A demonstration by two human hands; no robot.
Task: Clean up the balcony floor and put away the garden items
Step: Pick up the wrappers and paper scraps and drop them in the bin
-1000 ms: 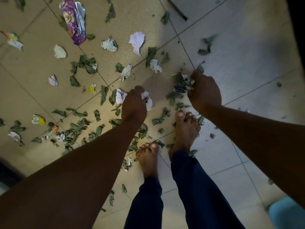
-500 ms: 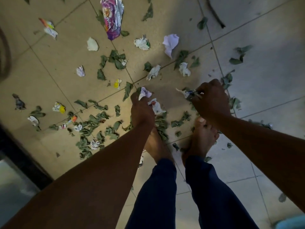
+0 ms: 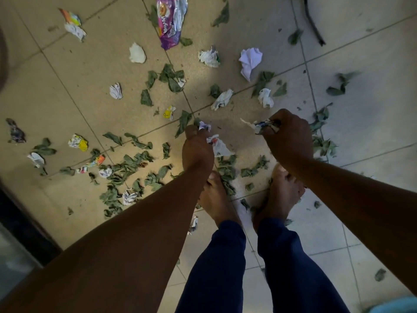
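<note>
The tiled balcony floor [image 3: 67, 91] is strewn with litter from nine o'clock round to two o'clock of the hands. Largest is the purple snack wrapper [image 3: 171, 19], lying at about eleven o'clock from the left hand [image 3: 197, 150], well apart, its long axis running roughly twelve to six. Next, a white paper wad [image 3: 250, 61] sits at about eleven o'clock of the right hand [image 3: 287, 136]. Nearest is the small crumpled paper scrap [image 3: 222, 100], between the two hands and just beyond them at twelve o'clock; the left looks slightly nearer. Dry leaves [image 3: 133, 163] cluster at nine o'clock of the left hand. Both hands are curled, each clutching gathered paper scraps and leaf bits, so a further pickup would need a spare finger or two.
</note>
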